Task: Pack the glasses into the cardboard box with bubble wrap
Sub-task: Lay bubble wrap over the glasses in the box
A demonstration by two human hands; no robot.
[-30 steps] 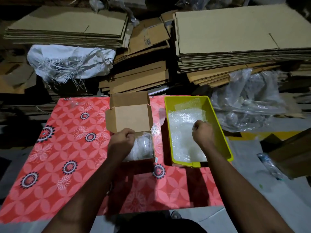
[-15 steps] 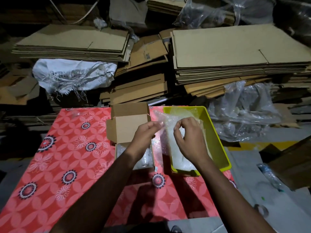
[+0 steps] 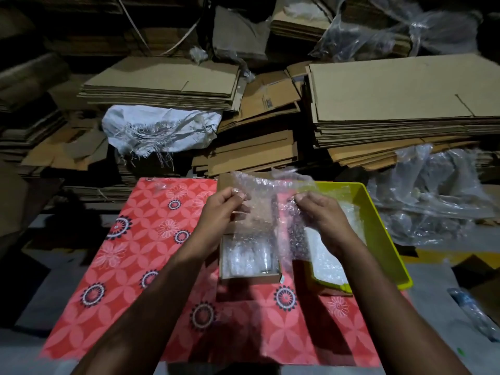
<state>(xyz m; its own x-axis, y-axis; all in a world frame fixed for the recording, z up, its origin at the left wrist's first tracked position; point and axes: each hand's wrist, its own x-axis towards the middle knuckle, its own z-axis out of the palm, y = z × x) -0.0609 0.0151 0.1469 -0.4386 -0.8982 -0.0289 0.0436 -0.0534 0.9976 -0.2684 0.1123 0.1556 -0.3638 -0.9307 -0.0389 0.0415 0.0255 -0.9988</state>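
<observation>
Bubble wrap [image 3: 266, 209] | pinched between left hand [image 3: 221, 209], right hand [image 3: 320, 215] | above box [image 3: 250, 278]

The cardboard box [image 3: 250, 266] sits on a red patterned cloth [image 3: 140, 255], whose wide stretch left of the box and strip nearer the person lie bare, giving room to pass. Above the box, a sheet of bubble wrap [image 3: 259, 209] pinched by the left hand [image 3: 221, 212] and right hand [image 3: 322, 215] hangs across the opening. A yellow tray [image 3: 378, 226] crowds its right side; stacked flat cardboard [image 3: 257, 155] walls off the space behind
</observation>
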